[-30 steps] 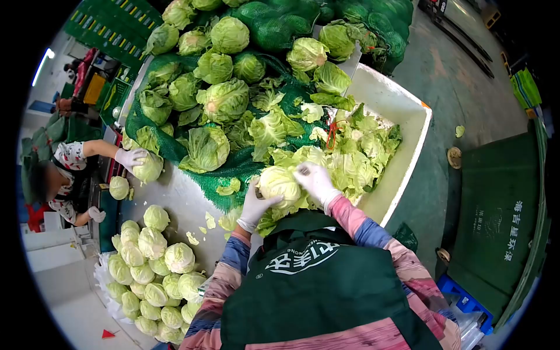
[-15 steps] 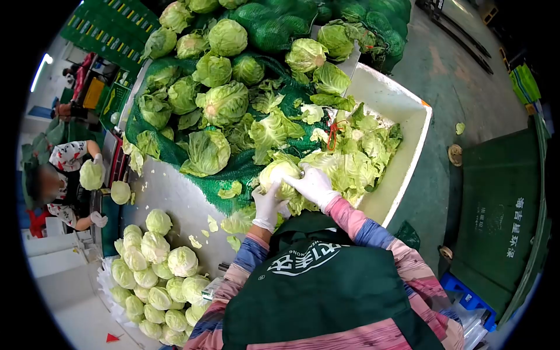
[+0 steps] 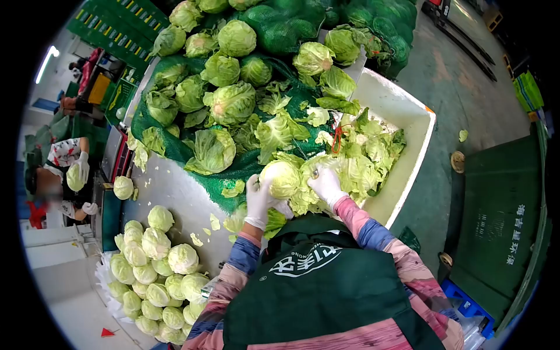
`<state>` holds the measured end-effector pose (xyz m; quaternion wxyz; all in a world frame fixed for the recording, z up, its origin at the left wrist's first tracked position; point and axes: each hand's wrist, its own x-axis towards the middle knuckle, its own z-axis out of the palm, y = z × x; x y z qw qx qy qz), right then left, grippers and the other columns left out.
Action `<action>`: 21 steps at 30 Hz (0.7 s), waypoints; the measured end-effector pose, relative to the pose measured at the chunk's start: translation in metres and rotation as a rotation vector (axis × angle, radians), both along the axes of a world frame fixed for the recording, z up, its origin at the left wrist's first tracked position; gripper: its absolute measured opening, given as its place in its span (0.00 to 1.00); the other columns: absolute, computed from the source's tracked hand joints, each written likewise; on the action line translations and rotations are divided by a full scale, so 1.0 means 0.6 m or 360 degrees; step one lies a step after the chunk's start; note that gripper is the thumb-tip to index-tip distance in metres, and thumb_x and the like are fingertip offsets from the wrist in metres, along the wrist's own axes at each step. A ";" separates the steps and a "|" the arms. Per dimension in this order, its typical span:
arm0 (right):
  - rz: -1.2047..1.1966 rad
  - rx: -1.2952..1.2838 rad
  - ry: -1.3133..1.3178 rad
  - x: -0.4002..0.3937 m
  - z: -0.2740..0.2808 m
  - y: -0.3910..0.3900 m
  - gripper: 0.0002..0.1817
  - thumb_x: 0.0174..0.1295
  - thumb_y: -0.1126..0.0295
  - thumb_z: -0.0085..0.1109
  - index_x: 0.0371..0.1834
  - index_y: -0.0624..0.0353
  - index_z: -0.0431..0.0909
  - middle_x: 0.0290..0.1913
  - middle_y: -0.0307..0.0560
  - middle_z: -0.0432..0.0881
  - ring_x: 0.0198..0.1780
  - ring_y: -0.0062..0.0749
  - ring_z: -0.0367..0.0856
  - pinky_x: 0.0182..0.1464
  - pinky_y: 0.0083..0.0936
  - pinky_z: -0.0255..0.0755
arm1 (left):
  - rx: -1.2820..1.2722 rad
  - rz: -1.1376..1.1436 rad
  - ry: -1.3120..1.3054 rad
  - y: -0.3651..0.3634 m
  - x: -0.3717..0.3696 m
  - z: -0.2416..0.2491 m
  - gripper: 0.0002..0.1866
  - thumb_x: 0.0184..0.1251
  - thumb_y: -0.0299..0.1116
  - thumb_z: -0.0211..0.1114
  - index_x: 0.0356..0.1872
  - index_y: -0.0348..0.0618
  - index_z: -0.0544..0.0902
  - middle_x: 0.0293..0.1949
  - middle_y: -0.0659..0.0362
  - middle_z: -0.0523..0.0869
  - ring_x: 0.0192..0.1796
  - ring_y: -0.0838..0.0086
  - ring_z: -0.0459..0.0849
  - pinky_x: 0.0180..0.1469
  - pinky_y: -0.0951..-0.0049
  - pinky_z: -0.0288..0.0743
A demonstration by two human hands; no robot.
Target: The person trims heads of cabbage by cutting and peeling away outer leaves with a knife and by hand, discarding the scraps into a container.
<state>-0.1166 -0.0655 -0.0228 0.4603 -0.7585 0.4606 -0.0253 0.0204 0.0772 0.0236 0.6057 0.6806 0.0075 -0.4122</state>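
Observation:
A pale green cabbage [image 3: 282,178] is held in my gloved left hand [image 3: 258,201], whose fingers wrap its left side. My right hand [image 3: 326,185], also in a white glove, is closed just right of the cabbage, at loose outer leaves beside it; a small dark thing shows at its fingertips, too small to name. Loose leaves [image 3: 364,160] fill much of the white bin [image 3: 402,111] beyond my right hand. Behind my left hand, untrimmed cabbages [image 3: 231,104] lie on green netting [image 3: 213,189].
Several trimmed cabbages [image 3: 156,242] are piled at the lower left of the metal table [image 3: 169,189]. Full green net sacks [image 3: 286,26] lie at the back. Another person's gloved hand [image 3: 83,166] holds a cabbage at the far left. A large green container [image 3: 496,221] stands at the right.
My right hand has moved right and down, off the cabbage's top. The cabbage looks rounder and shows more of its surface. The other person's cabbage has shifted left.

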 end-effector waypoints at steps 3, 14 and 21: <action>0.0028 0.0023 -0.0125 0.002 0.010 0.021 0.33 0.49 0.54 0.63 0.57 0.63 0.74 0.43 0.58 0.84 0.46 0.50 0.83 0.50 0.37 0.75 | 0.0697 -0.0232 -0.1502 -0.015 -0.024 -0.103 0.42 0.55 0.44 0.75 0.64 0.35 0.61 0.64 0.43 0.65 0.51 0.56 0.81 0.53 0.65 0.78; -0.0099 -0.0723 0.0769 -0.083 -0.058 -0.104 0.33 0.53 0.63 0.67 0.62 0.61 0.66 0.50 0.51 0.79 0.48 0.46 0.80 0.43 0.36 0.79 | -0.0810 -0.0178 0.0719 0.056 0.039 -0.004 0.36 0.65 0.59 0.57 0.69 0.54 0.62 0.65 0.54 0.69 0.65 0.55 0.70 0.56 0.51 0.76; -0.0100 0.0945 -0.0707 -0.043 0.179 -0.034 0.36 0.61 0.49 0.63 0.64 0.65 0.67 0.30 0.44 0.80 0.27 0.27 0.80 0.32 0.25 0.77 | -0.1054 -0.0156 0.0869 0.041 -0.003 0.015 0.44 0.61 0.67 0.55 0.73 0.53 0.57 0.73 0.52 0.60 0.72 0.54 0.60 0.71 0.43 0.56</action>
